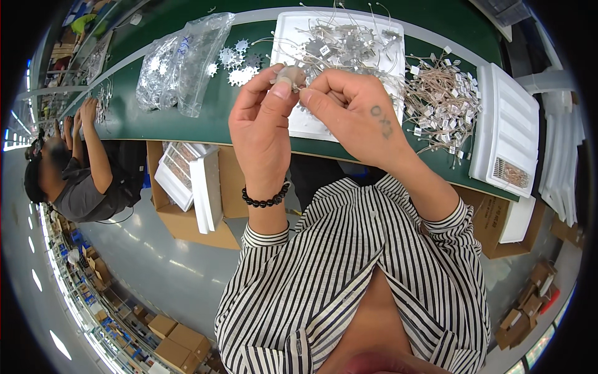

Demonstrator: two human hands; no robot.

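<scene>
Above the near part of a white foam tray [339, 23], my two hands meet at a small pale, rounded part [291, 76]. My left hand [265, 118] pinches it between thumb and fingers. My right hand [355, 112] is closed at its right side, thumb against forefinger; what those fingertips grip is too small to tell. On the tray lies a heap of grey toothed plates with thin wires and white tags [336, 47]. Loose silvery star-shaped toothed plates [240, 59] lie on the green table left of my hands.
A clear plastic bag of metal parts [180, 68] lies on the left. To the right are a pile of tagged wires [442, 100] and white foam trays [507, 124]. Cardboard boxes [230, 181] stand below the table edge. A co-worker [87, 181] works at far left.
</scene>
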